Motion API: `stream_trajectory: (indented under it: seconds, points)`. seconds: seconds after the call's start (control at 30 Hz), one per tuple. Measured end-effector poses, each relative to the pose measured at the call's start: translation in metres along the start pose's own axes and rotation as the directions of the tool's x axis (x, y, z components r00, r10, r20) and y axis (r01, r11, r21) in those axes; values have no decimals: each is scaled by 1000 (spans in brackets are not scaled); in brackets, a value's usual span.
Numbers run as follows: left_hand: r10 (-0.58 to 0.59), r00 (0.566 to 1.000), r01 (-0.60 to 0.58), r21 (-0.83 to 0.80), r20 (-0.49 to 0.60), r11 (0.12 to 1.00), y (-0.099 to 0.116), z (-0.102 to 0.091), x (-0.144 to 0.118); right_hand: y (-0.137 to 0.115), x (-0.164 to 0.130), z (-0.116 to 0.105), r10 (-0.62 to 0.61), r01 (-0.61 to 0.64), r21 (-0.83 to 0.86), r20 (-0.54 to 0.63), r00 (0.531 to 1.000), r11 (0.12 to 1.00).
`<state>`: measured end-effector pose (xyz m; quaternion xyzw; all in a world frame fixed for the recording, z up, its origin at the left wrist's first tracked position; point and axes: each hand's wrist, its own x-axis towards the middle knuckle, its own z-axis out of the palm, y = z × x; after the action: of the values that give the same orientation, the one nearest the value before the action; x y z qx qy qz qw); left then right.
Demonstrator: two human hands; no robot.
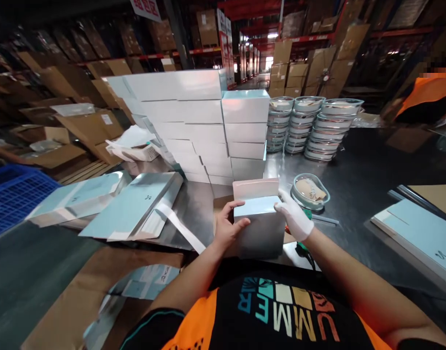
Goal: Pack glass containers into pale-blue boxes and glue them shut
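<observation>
Two hands grip a small box at a warehouse tabletop.
The bare left hand (228, 228) and gloved right hand (294, 216) clasp the open-flapped box (259, 221) before the chest, near a lidded dish (310, 191) and stacked white boxes (201, 121).

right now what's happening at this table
A person holds a small pale box with both hands: the bare left hand on its left side, the gloved right hand on its right. The box's lid flap stands open. Behind it sit a stack of closed boxes and stacks of round containers.
</observation>
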<state>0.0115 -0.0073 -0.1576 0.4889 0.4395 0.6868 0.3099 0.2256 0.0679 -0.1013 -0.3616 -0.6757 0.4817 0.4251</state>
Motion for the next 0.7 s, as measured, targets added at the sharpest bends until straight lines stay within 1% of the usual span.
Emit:
stream_trajectory:
  seconds: [0.07, 0.13, 0.17, 0.23, 0.3, 0.33, 0.37, 0.43, 0.5, 0.57, 0.63, 0.7]
  points:
    - [27, 999, -27, 0, 30, 1000, -2, -1, 1, -2, 7, 7, -1, 1, -8, 36, 999, 1000]
    - [90, 995, -90, 5, 41, 996, -4, -1, 1, 1, 8, 4, -26, 26, 6, 62, 998, 1000]
    - [131, 991, -131, 4, 29, 991, -5, -1, 2, 4, 7, 0, -55, 54, 16, 71, 996, 998]
    - [200, 979, -201, -22, -29, 979, -8, 1, 3, 12, 2, -8, -139, 139, 1, 80, 987, 990]
    - [237, 968, -243, -73, -83, 967, -9, 1, 5, 19, -6, -17, -237, 244, -84, 88, 968, 966]
    - [252, 964, -259, -85, -81, 962, -9, 1, 6, 22, -10, -20, -279, 291, -136, 97, 955, 947]
    - [271, 961, -274, -73, -50, 959, -7, -1, 8, 24, -14, -23, -317, 333, -177, 114, 941, 926]
    - [312, 947, -314, 6, 79, 950, -1, -6, 13, 26, -21, -27, -379, 412, -200, 180, 907, 889]
    - [329, 916, -355, 81, 229, 931, 8, -12, 18, 24, -25, -27, -424, 472, -167, 257, 869, 866]
    - [334, 882, -384, 97, 333, 918, 16, -17, 22, 20, -24, -26, -464, 517, -122, 303, 832, 848]
    - [335, 863, -394, 89, 379, 915, 21, -20, 24, 16, -22, -25, -496, 545, -85, 315, 809, 834]
    - [344, 858, -403, 83, 382, 912, 22, -20, 25, 14, -20, -24, -526, 572, -63, 319, 788, 818]
